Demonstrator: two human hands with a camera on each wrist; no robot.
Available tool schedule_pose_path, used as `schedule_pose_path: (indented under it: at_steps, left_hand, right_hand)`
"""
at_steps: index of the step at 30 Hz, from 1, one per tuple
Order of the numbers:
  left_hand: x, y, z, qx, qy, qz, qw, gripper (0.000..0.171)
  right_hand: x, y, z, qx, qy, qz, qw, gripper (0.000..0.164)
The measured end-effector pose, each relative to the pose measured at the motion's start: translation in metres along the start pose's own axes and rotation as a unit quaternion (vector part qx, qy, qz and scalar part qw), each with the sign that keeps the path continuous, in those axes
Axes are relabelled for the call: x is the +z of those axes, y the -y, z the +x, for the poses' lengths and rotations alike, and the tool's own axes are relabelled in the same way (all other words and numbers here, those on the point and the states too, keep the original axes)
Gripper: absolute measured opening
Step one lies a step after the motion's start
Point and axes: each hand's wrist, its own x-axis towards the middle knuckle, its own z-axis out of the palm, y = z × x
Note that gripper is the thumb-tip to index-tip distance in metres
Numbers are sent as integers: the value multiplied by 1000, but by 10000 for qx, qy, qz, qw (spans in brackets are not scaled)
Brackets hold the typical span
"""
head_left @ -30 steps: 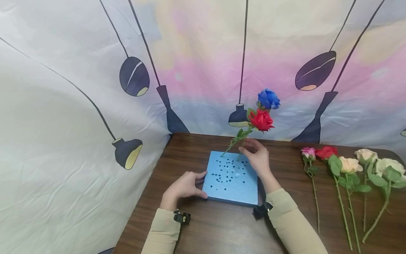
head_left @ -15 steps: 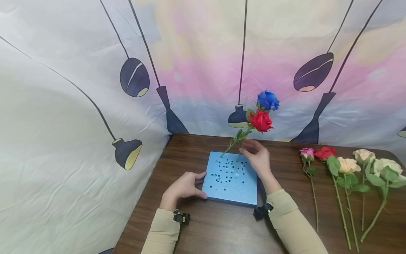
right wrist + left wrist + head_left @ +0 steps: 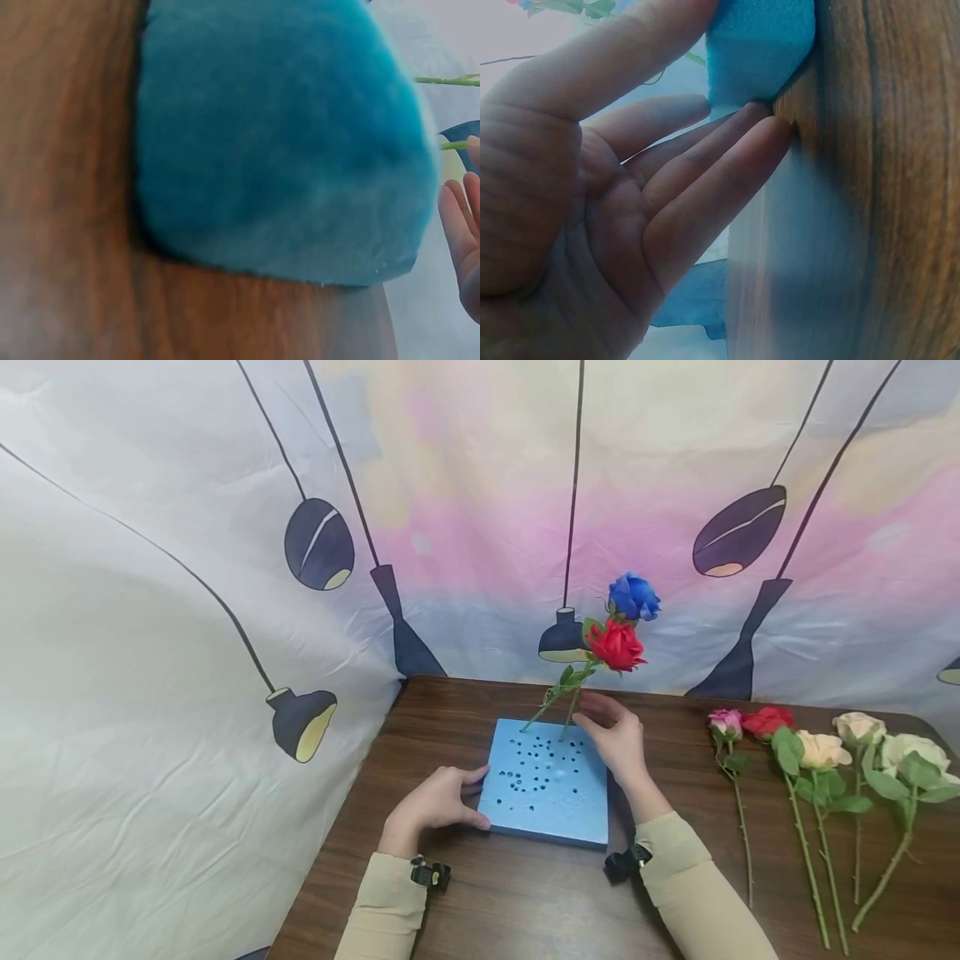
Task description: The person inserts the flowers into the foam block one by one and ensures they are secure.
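Observation:
A blue foam board (image 3: 551, 814), pierced with many small holes, lies on the table in the head view. Two stems stand in its far part, leaning right, topped by a red rose (image 3: 617, 645) and a blue rose (image 3: 634, 597); which stem bears which flower I cannot tell. My left hand (image 3: 431, 800) rests along the board's left edge, thumb and fingertips touching it, fingers fairly straight in the left wrist view. My right hand (image 3: 617, 739) is beside the nearer stem (image 3: 569, 717), thumb and fingers spread slightly apart and just right of it.
On the brown table (image 3: 517, 902), several flowers lie to the right: a pink rose (image 3: 726, 723), a red rose (image 3: 768, 721), a peach rose (image 3: 823, 750), a cream rose (image 3: 859, 727) and a whitish rose (image 3: 915, 753). A printed cloth (image 3: 480, 527) hangs behind.
My right hand has loosened from the nearer stem and shifted slightly right, baring more of the stem. The left hand, the board and both standing roses have stayed put.

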Motion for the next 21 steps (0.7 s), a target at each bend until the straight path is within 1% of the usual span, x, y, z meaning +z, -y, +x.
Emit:
schedule_pose_path:
  at_steps: [6,11,15,21]
  left_hand:
    - [1,0,0,-92,-9,-37,10000,98]
    - [0,0,0,-91,-6,-24,10000,99]
    - [0,0,-1,-80,-11,55,10000,99]
    - [0,0,0,-71,-5,-33,10000,98]
  right_hand:
    - [-10,-1,-3,120,8,-102,9999,40]
    - [-20,-1,-6,221,15,-117,9997,42]
    - [-28,-2,-7,222,18,-124,9997,43]
    - [-44,-7,-9,283,25,-237,9993,44]
